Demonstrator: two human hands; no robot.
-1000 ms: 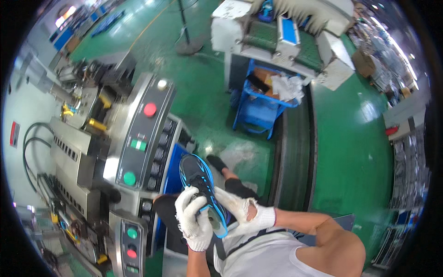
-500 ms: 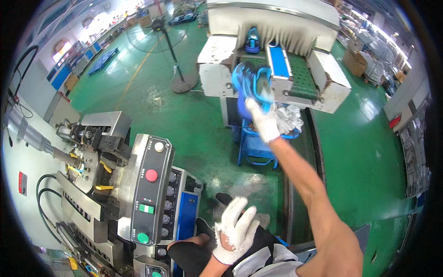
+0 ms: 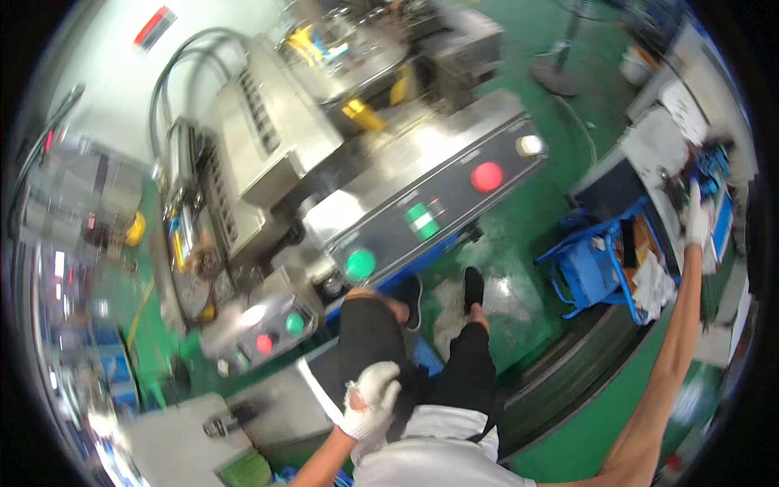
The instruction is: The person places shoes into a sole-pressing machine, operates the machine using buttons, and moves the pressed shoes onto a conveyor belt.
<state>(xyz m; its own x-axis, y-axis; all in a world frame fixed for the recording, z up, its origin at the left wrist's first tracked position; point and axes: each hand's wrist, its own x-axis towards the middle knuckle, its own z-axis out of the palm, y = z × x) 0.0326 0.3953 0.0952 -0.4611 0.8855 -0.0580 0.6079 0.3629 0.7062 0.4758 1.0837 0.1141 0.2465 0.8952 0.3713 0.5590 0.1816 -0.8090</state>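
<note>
My right hand [image 3: 698, 217], in a white knit glove, reaches far out at the right edge, over the mouth of a white conveyor machine. At its fingertips is a blue and dark shoe [image 3: 714, 166]. Blur there hides whether the fingers still grip it. Closer in, my left hand [image 3: 373, 398], also gloved, hovers above my thigh with its fingers loosely bent and apart, and nothing is in it.
A metal machine with a sloping button panel [image 3: 430, 207] stands ahead and to the left. Below the conveyor is a blue cart [image 3: 588, 264] with crumpled white paper [image 3: 652, 286]. A fan base [image 3: 554, 77] rests on the green floor.
My view has swung left and down, so the button machine now fills the middle. My right arm has carried the blue shoe to the conveyor mouth. My left hand stays near my lap.
</note>
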